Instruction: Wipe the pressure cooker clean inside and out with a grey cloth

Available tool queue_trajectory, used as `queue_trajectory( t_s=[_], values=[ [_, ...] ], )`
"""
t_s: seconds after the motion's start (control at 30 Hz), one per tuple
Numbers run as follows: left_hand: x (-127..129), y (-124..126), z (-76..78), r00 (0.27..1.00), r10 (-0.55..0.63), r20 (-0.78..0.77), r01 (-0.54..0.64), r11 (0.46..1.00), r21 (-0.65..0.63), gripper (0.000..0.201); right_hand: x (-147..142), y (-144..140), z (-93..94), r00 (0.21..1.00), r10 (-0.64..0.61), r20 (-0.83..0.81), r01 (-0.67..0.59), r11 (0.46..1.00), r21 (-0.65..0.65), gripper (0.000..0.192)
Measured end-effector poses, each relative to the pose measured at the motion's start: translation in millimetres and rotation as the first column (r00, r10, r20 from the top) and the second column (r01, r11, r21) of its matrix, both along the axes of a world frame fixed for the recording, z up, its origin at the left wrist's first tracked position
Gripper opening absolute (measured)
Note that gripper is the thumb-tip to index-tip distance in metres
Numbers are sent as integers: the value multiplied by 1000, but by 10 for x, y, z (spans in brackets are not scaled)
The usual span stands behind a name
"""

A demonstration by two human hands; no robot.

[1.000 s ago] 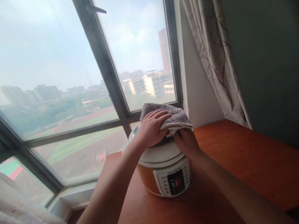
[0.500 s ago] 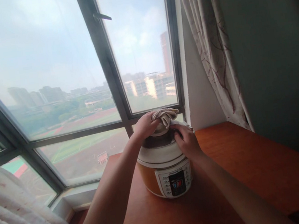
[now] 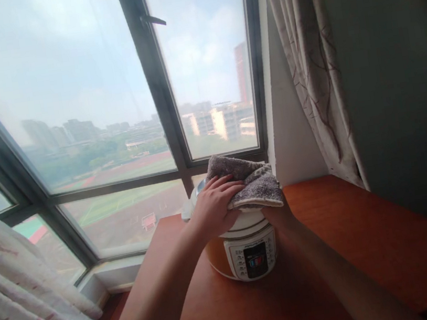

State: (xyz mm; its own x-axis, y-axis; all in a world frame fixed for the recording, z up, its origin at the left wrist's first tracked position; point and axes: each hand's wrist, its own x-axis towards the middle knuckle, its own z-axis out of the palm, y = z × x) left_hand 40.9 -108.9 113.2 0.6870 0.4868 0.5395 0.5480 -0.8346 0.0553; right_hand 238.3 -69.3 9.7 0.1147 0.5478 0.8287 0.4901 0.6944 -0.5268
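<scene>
A grey fluffy cloth (image 3: 252, 186) with a pale edge is spread over the top of an electric pressure cooker (image 3: 246, 251), which has a white lid and an orange-brown body. My left hand (image 3: 214, 205) has its fingers laid across the cloth's left part, with the thumb at its lower edge. Under the cloth's right side is my right hand (image 3: 279, 217), its fingers covered. Most of the lid's top is hidden by cloth and hands. The control panel (image 3: 253, 257) faces me.
The cooker stands on a reddish-brown wooden table (image 3: 352, 241). Close behind it rises a large window with a dark frame (image 3: 149, 73). Curtains hang at the left (image 3: 29, 292) and at the right (image 3: 314, 61) of the window.
The cloth, bunched around the lid's knob before, now lies spread over the top. My left hand has come lower and nearer; the right hand's fingers have gone under the cloth. The view shifted slightly.
</scene>
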Motion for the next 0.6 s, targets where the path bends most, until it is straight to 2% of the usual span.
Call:
queue_trajectory(
  t_s=[0.1,0.23,0.3,0.37,0.47,0.53,0.6],
  values=[
    [-178,-83,-50,997,49,65,-49,999,3,53,8,-61,142,999,-1,51,2,1000,-16,6],
    [-447,-63,-132,969,146,201,-148,989,-3,42,-7,-112,259,996,-5,88,7,1000,-29,24],
    [-614,10,-199,939,230,256,-236,972,-10,39,-15,-113,266,996,-2,92,5,1000,-26,30],
    [-790,106,-278,885,370,284,-373,927,-46,36,-19,-107,257,995,-5,99,7,1000,-24,32],
    [-991,277,-365,789,557,257,-538,830,-148,31,-24,-100,243,994,-15,111,18,1000,-25,34],
    [-1021,402,-358,763,591,262,-542,805,-240,34,-31,-100,240,994,-27,108,30,999,-24,34],
    [-950,525,-284,789,540,294,-441,830,-342,35,-38,-103,240,994,-40,102,42,999,-22,33]
  ],
)
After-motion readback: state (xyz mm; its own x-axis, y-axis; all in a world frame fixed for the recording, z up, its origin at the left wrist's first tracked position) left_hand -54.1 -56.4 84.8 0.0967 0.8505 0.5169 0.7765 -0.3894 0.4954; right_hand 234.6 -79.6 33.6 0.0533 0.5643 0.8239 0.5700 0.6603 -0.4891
